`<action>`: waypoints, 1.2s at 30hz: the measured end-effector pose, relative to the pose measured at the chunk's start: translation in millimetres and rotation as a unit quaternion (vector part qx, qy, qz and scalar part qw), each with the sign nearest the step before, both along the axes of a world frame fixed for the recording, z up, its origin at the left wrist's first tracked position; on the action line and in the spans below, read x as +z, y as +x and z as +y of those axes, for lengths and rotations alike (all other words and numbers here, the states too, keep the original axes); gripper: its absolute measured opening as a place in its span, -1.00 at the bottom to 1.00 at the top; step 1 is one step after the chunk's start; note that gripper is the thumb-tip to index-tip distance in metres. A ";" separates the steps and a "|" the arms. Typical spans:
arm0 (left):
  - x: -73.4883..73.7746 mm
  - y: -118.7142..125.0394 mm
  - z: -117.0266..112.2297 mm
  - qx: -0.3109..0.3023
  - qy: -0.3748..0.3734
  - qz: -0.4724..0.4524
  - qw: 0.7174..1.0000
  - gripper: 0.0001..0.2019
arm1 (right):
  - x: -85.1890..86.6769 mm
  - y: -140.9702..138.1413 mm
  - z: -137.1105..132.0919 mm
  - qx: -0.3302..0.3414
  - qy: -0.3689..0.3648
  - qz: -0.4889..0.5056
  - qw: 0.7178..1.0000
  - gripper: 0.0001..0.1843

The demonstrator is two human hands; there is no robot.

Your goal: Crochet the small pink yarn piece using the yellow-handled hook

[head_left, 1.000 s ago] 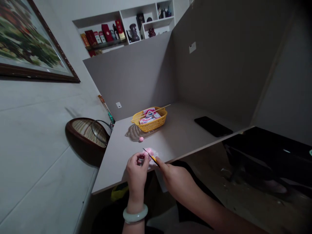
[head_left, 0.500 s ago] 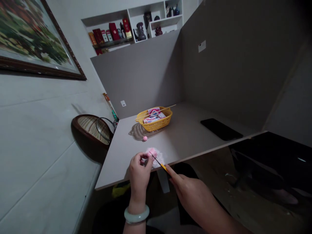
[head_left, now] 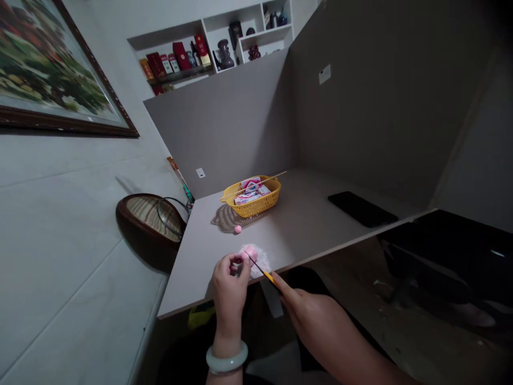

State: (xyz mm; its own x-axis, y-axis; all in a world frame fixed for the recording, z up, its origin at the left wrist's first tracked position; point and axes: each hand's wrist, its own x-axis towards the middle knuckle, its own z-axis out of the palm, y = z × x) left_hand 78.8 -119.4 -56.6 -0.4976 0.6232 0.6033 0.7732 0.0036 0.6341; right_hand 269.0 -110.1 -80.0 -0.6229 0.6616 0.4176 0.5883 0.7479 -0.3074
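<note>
The left hand, fingers curled, pinches a fluffy pink ball over the table near its front edge, while the right hand grips what looks like a thin yellow-handled crochet hook, its tip at the ball.

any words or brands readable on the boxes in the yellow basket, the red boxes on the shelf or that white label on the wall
No text can be read: the print on the boxes in the yellow plastic basket, the red boxes on the shelf and the white label is too small and blurred.
</note>
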 end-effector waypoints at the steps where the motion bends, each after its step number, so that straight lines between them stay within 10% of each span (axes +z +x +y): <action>1: 0.5 0.6 0.4 -0.003 0.000 -0.005 1.000 -0.79 | 0.2 2.0 -0.4 -0.001 0.001 0.001 1.000 -0.36; 29: 2.4 2.3 4.4 0.003 -0.023 -0.028 0.999 -0.72 | 30.3 -19.3 8.4 -0.015 -0.001 -0.042 0.999 -0.38; 36: 2.5 0.0 2.2 0.004 -0.024 -0.027 0.999 -0.73 | 12.7 -2.9 -3.6 -0.002 -0.015 -0.037 0.999 -0.29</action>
